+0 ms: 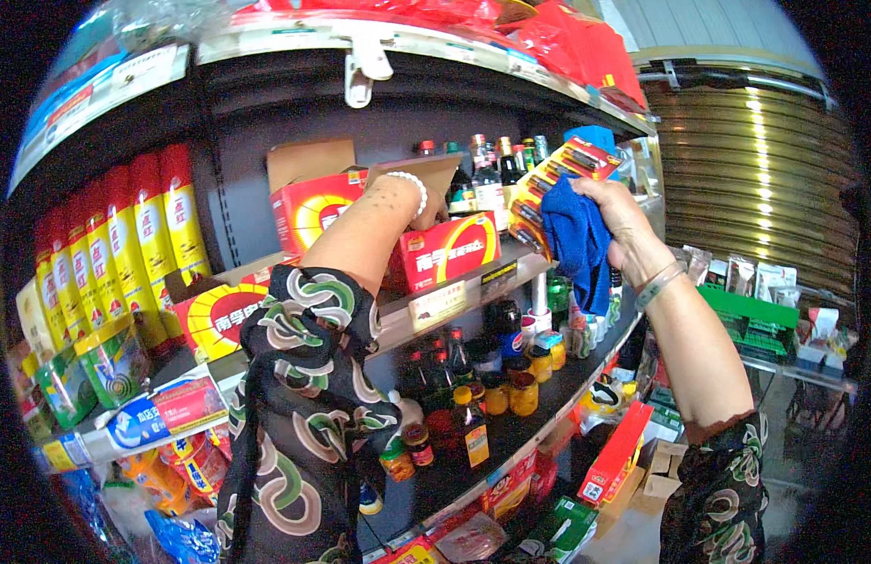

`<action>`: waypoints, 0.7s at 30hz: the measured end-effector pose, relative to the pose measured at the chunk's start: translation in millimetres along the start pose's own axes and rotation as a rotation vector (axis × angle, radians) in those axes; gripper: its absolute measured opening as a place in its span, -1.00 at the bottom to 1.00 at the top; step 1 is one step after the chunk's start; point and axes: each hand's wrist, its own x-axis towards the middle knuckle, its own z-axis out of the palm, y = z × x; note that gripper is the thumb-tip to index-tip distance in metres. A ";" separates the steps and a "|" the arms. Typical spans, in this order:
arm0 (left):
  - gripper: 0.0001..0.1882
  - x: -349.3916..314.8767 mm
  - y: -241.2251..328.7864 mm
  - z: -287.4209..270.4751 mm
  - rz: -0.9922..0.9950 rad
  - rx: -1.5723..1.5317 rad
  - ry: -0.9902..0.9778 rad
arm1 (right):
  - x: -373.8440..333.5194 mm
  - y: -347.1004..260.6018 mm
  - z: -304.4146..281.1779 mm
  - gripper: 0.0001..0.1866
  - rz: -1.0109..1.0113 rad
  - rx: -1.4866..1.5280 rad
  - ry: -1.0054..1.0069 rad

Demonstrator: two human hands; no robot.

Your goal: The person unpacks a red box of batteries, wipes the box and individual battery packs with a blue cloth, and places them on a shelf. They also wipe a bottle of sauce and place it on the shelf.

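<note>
My left hand [430, 206] reaches into an open red battery box [447, 252] on the shelf, a white bead bracelet at the wrist. Its fingers are hidden by the box and its raised cardboard flap. Over to the right, my right hand [616, 222] is closed around a bunched blue cloth [576, 235]. A yellow and black card of batteries [533, 209] stands tilted against the cloth's left side; whether my fingers also pinch it, I cannot tell. Behind my left forearm stands another open red box [309, 211], and a third red box [219, 318] sits lower left.
Tall yellow and red spray cans [123, 240] line the left side. Sauce bottles [487, 174] stand behind the boxes. Jars [523, 393] and dark bottles fill the shelf below. A white clip [365, 66] hangs from the upper shelf edge. A rolled shutter [755, 179] is at the right.
</note>
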 end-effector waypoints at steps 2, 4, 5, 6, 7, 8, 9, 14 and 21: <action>-0.44 -13.6 16.8 -18.4 -0.004 -0.094 -0.059 | 0.4 0.8 -10.5 -0.73 0.020 0.017 0.010; -0.43 -18.7 20.3 -16.7 -0.032 -0.051 0.037 | -5.9 -1.1 -13.4 -0.72 0.011 -0.006 0.048; -0.43 -22.1 18.0 -16.0 -0.046 -0.033 0.088 | -11.3 -4.5 -11.6 -0.72 0.005 -0.022 0.066; -0.39 6.9 2.8 -6.5 -0.115 -0.060 -0.014 | -18.5 -10.2 -8.5 -0.72 0.008 -0.037 0.042; -0.34 5.2 4.9 -4.4 -0.022 -0.146 0.082 | -17.7 -10.5 -11.8 -0.73 0.026 -0.035 0.049; -0.27 4.7 9.1 -2.5 -0.066 -0.225 0.161 | -14.5 -10.5 -14.8 -0.74 0.044 -0.031 0.054; -0.20 3.9 12.5 -2.3 -0.112 -0.305 0.236 | -11.0 -10.6 -16.3 -0.74 0.064 -0.024 0.057; -0.33 29.6 -19.5 30.2 0.106 -0.265 0.398 | 19.0 -3.1 17.4 -0.79 0.081 0.020 -0.072; -0.39 21.3 -1.9 10.7 0.228 -0.376 0.093 | 37.9 4.6 28.9 -0.79 0.142 0.037 -0.104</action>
